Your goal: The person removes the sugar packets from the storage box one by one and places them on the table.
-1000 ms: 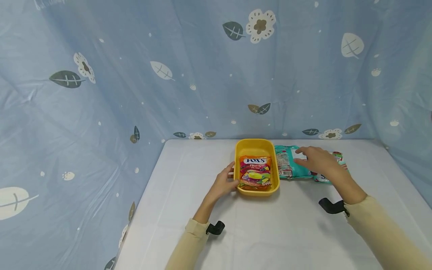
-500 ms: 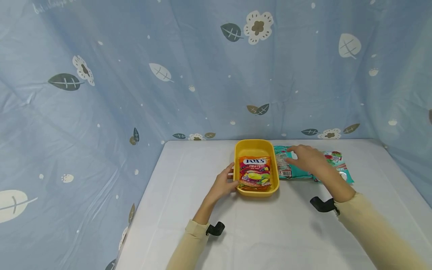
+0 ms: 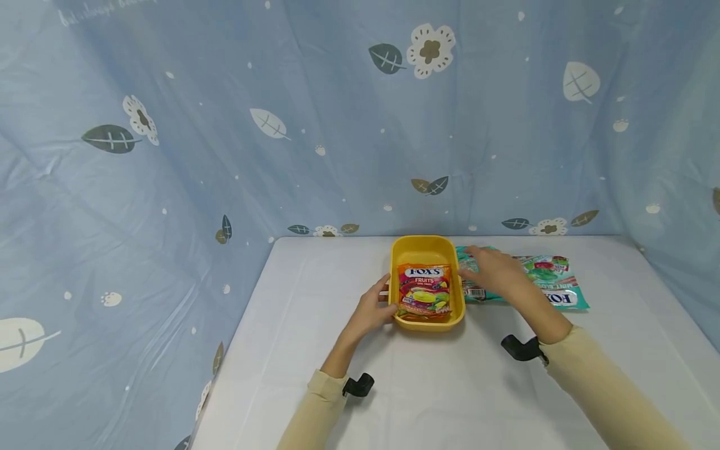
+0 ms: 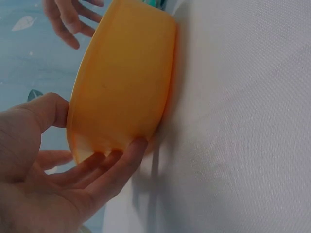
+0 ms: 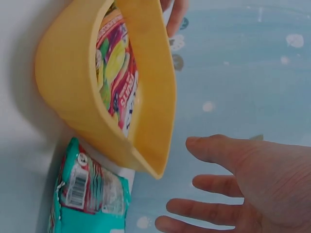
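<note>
A yellow plastic tub (image 3: 425,249) stands on the white table, with an orange Fox's Fruits candy bag (image 3: 424,292) lying inside. My left hand (image 3: 367,312) holds the tub's left side; the left wrist view shows its thumb at the rim and fingers against the outer wall. My right hand (image 3: 497,274) is held over a teal candy bag (image 3: 474,292), its fingertips near the tub's right rim. In the right wrist view its fingers are spread and hold nothing. A second teal Fox's bag (image 3: 555,284) lies further right, partly behind the right hand.
The white table (image 3: 450,387) ends at the back against a blue curtain (image 3: 337,144) with leaves and flowers, which also covers the left and right sides. Each wrist wears a black mount (image 3: 359,384).
My right hand has moved left over the teal bags, toward the tub, uncovering more of the right-hand bag. My left hand and the tub stay put.
</note>
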